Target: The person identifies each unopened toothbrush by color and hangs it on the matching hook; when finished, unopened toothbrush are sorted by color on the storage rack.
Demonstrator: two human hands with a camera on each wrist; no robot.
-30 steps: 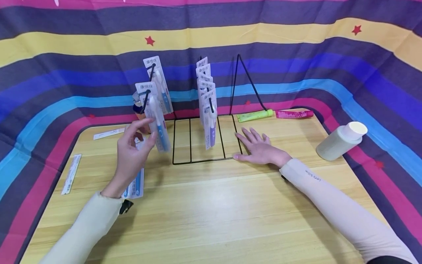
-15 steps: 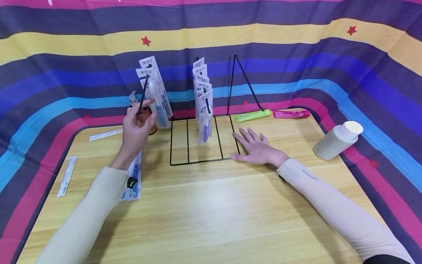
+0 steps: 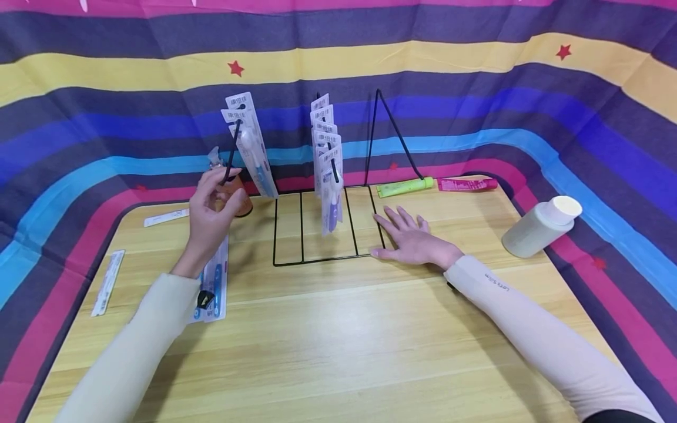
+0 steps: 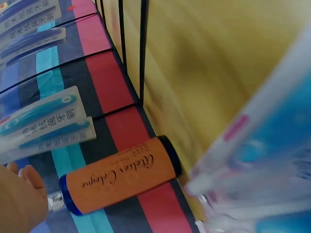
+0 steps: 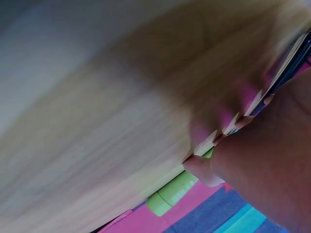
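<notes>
My left hand (image 3: 208, 205) is at the front end of the rack's left hook (image 3: 233, 150), its thumb and forefinger curved and apart with no pack between them. Packaged toothbrushes (image 3: 252, 153) hang farther back on this hook, beyond the fingers. Behind the hand, partly hidden in the head view, is an orange bottle (image 4: 121, 174) with dark blue ends. More blue toothbrush packs (image 3: 215, 288) lie on the table beneath the left wrist. My right hand (image 3: 412, 238) rests with fingers spread at the right side of the black wire rack (image 3: 317, 259).
Several toothbrush packs (image 3: 329, 170) hang on the middle hook. Behind the right hand lie a green tube (image 3: 404, 187) and a pink tube (image 3: 467, 184). A grey bottle (image 3: 539, 228) stands at the right edge. Two narrow white packets (image 3: 108, 283) lie at the left. Striped cloth surrounds the table.
The front toothbrush pack on the left hook has slid back towards the other. My left hand has come off it and drawn slightly left and down. The right hand stays put.
</notes>
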